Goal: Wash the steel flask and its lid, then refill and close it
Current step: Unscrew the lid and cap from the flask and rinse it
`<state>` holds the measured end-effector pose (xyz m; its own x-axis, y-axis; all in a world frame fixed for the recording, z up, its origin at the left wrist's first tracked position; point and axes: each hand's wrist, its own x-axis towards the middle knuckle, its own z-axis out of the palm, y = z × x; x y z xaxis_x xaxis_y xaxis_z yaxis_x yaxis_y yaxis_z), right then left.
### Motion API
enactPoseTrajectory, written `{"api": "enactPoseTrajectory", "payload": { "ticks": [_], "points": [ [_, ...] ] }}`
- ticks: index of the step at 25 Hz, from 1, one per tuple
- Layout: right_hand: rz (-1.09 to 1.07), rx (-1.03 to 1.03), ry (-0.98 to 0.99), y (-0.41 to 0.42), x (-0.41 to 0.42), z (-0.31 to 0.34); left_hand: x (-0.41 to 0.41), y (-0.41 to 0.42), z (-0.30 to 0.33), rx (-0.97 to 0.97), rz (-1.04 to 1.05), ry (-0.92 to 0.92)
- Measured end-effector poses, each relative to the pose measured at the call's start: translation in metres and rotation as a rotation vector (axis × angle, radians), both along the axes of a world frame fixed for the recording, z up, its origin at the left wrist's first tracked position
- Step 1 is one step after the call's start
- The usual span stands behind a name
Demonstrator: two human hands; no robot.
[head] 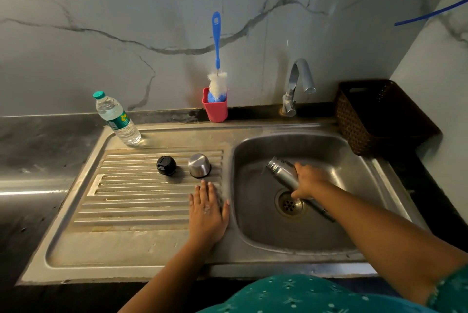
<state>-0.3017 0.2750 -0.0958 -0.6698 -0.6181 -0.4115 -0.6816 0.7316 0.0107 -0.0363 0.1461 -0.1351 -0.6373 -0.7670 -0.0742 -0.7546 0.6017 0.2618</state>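
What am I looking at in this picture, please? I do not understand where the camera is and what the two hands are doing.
There is no machine here. A person wears one camera on the head, so you look down at their own arms over a kitchen sink.

The right hand holds the steel flask, tilted, open mouth to the upper left, over the sink basin near the drain. The left hand lies flat and empty on the ribbed drainboard.

On the drainboard stand the black flask lid and a steel cup, upside down. Behind them are a plastic water bottle, a bottle brush in a red holder, the tap and a dark basket.
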Motion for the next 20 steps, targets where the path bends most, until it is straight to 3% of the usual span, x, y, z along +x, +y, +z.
{"api": "enactPoseTrajectory", "payload": {
  "ticks": [20],
  "points": [
    [-0.014,0.083,0.056,-0.0034,0.0048,0.0038,-0.0006,0.0014,0.0054,-0.011,0.017,0.015]
  ]
}}
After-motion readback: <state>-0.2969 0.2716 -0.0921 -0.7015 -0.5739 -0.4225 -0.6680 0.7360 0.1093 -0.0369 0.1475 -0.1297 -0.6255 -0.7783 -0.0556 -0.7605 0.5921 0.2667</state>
